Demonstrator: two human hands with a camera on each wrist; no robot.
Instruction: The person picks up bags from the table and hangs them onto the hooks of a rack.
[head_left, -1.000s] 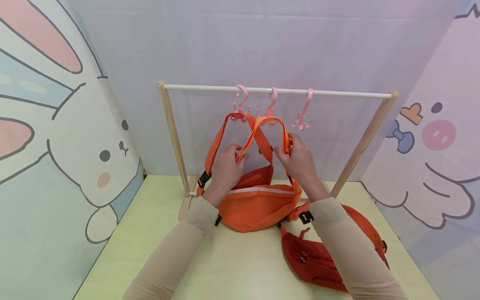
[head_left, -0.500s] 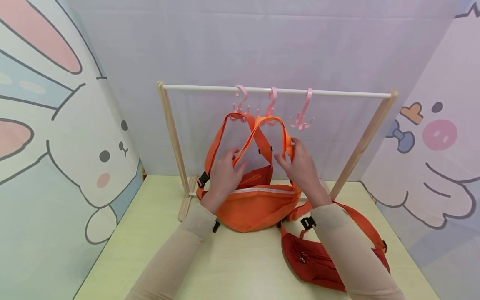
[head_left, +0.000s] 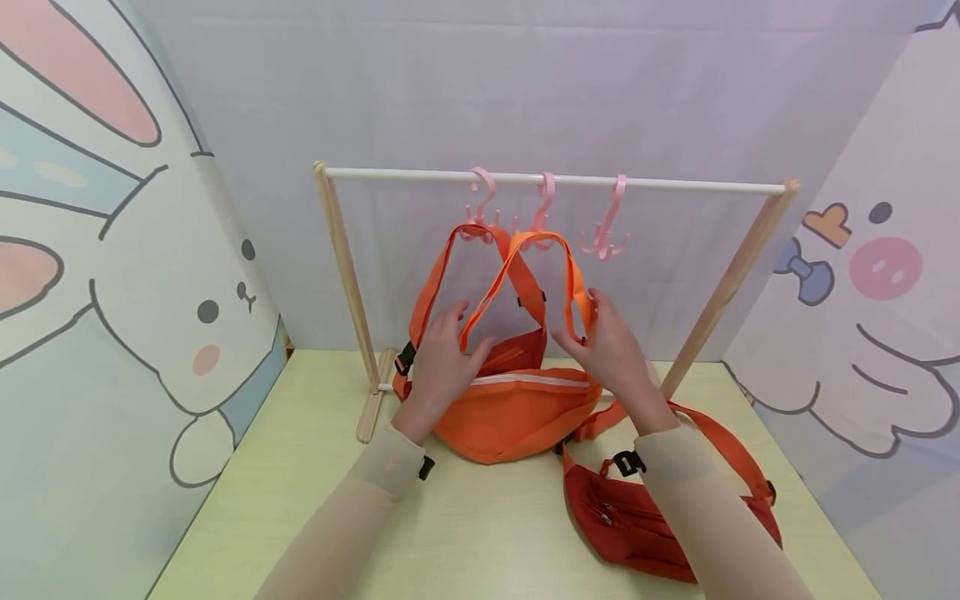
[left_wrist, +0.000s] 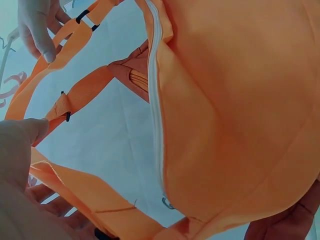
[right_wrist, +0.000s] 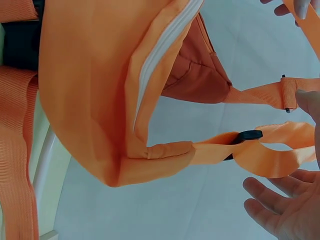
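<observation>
An orange waist bag (head_left: 510,421) with a white zipper hangs by its looped strap (head_left: 491,287) from the middle pink hook (head_left: 543,204). My left hand (head_left: 444,358) is beside the left side of that loop, thumb and fingers spread apart around the webbing. On the other side, my right hand (head_left: 611,346) has its fingers loosely about the strap near a black slider (right_wrist: 248,135). Neither hand pinches the strap. Behind it, a darker orange-red waist bag (head_left: 517,354) hangs from the left pink hook (head_left: 482,200), partly hidden by the front bag.
A third pink hook (head_left: 604,233) carries nothing. The hooks hang on a white rod (head_left: 690,185) between wooden posts (head_left: 727,287). A red waist bag (head_left: 626,521) lies on the pale table (head_left: 487,533) at right, partly under my right forearm. Cartoon panels flank both sides.
Both hands have loosened from the strap and slid down and slightly outward along the loop. The orange bag stays hanging in place.
</observation>
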